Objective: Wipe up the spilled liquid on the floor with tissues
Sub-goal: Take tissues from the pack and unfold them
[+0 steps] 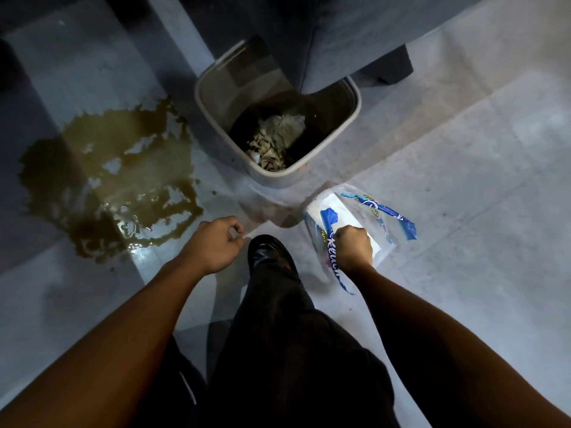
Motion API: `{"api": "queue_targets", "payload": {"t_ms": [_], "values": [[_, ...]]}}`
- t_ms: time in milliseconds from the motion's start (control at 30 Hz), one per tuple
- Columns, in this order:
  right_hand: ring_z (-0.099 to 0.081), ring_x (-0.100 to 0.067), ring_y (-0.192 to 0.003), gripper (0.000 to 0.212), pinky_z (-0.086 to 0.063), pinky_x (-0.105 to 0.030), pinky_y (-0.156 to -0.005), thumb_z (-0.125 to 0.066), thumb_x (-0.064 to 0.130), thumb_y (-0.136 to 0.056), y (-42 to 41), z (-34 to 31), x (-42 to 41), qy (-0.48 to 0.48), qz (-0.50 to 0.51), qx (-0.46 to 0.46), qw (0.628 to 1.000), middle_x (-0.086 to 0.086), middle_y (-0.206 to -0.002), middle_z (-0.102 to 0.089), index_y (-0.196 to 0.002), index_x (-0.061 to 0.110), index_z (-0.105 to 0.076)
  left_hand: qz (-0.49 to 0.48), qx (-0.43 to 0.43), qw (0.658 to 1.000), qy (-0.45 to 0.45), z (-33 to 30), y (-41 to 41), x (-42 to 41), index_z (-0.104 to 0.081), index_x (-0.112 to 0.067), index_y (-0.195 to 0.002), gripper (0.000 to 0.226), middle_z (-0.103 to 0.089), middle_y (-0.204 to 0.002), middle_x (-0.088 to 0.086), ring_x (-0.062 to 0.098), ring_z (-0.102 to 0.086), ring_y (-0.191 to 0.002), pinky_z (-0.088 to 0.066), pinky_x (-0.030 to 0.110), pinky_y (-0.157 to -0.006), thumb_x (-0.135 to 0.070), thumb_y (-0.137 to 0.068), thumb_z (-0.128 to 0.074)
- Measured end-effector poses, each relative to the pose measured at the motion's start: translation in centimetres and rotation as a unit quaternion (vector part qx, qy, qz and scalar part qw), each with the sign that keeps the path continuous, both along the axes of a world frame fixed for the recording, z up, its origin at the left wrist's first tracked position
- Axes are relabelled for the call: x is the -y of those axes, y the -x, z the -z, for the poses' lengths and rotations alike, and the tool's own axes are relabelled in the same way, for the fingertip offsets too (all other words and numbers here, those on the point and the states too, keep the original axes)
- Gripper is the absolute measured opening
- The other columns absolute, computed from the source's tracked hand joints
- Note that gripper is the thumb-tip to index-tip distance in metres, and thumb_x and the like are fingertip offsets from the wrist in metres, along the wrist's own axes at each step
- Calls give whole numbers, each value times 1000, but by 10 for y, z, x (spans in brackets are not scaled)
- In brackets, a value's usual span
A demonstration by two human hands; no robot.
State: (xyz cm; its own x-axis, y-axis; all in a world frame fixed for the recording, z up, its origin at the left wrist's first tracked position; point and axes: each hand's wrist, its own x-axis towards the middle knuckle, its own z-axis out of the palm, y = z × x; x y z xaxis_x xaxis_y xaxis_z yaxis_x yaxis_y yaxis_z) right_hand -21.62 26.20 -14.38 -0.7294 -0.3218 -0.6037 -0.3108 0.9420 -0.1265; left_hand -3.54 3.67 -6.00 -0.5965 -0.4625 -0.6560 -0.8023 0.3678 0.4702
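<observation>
Holding stained tissues (pixel 278 140): bin (pixel 309 173) | right hand (pixel 353 250) gripping tissue pack (pixel 333 208)

one spill (pixel 108 180), one bin (pixel 278 118), one tissue pack (pixel 333 217), two hands (pixel 213 245).

Prob. a home living rm: tiled floor (pixel 463 149), sofa (pixel 340 32), small bin (pixel 355 100).

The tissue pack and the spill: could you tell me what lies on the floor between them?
In the head view, the person's black shoe and empty left hand lie between the tissue pack and the spill.
</observation>
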Motion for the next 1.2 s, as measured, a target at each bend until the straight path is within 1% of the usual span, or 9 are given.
{"api": "queue_targets", "payload": {"t_ms": [200,367,433,533,633,733,867,1000,1200], "values": [[-63,-36,-96,22,-50,-36,-79,-60,22,-96,7,-2,-9,30,22,25,999,-18,-105,-71,-102,9,-76,-3,-5,1000,1,-9,5,-4,-62,-25,-106,14,-70,-77,5,21,-64,-77,-54,33,-76,-23,-92,-61],[-62,-37,-90,29,-38,-31,-73,-46,11,-97,10,-7,-12,42,44,57,997,-19,-99,-72,-92,6,-74,-3,0,1000,-1,-8,4,-6,-63,-24,-109,17,-70,-78,4,20,-65,-77,-53,33,-76,-23,-92,-61],[-65,-38,-97,28,-42,-33,-78,-48,13,-99,12,-6,-15,34,10,72,997,-17,-102,-73,-99,4,-75,-2,4,1000,-5,-5,3,-7,-63,-23,-110,17,-70,-79,3,20,-64,-78,-50,31,-74,-23,-92,-61],[-66,-33,-106,24,-47,-31,-87,-67,27,-92,17,7,-19,71,24,68,995,-12,-112,-73,-107,10,-75,-2,8,1000,-16,0,1,-7,-63,-24,-110,18,-69,-78,2,19,-65,-77,-46,29,-69,-23,-93,-60],[-52,-33,-127,56,-40,-38,-108,-72,43,-91,26,20,-21,53,37,32,997,-15,-136,-57,-135,12,-58,2,14,1000,-20,5,-2,-5,-63,-25,-111,18,-69,-79,2,20,-65,-78,-46,29,-67,-24,-93,-60],[-42,-40,-135,72,-33,-46,-114,-75,41,-87,37,28,-20,9,-8,-21,1000,-21,-144,-48,-145,13,-42,9,16,1000,-17,8,-5,-4,-63,-26,-107,14,-70,-77,4,20,-66,-75,-51,31,-69,-24,-94,-60],[-47,-41,-133,79,-43,-52,-109,-82,38,-82,41,35,-15,-24,-34,-26,999,-21,-141,-52,-143,11,-40,6,29,999,-15,14,-10,-2,-64,-29,-104,13,-71,-84,3,20,-66,-81,-54,33,-76,-26,-92,-61],[-53,-38,-128,76,-50,-50,-104,-85,33,-80,37,37,-15,-2,-32,-44,999,-18,-135,-57,-142,14,-45,9,33,999,-17,16,-12,-1,-64,-28,-102,11,-71,-81,4,20,-67,-78,-55,32,-74,-25,-92,-61],[-61,-37,-111,49,-56,-46,-86,-77,33,-88,27,28,-21,15,-60,-81,995,-16,-116,-64,-127,13,-55,10,33,999,-11,15,-7,0,-65,-26,-105,13,-70,-81,3,19,-66,-77,-53,31,-71,-25,-93,-61]]}}
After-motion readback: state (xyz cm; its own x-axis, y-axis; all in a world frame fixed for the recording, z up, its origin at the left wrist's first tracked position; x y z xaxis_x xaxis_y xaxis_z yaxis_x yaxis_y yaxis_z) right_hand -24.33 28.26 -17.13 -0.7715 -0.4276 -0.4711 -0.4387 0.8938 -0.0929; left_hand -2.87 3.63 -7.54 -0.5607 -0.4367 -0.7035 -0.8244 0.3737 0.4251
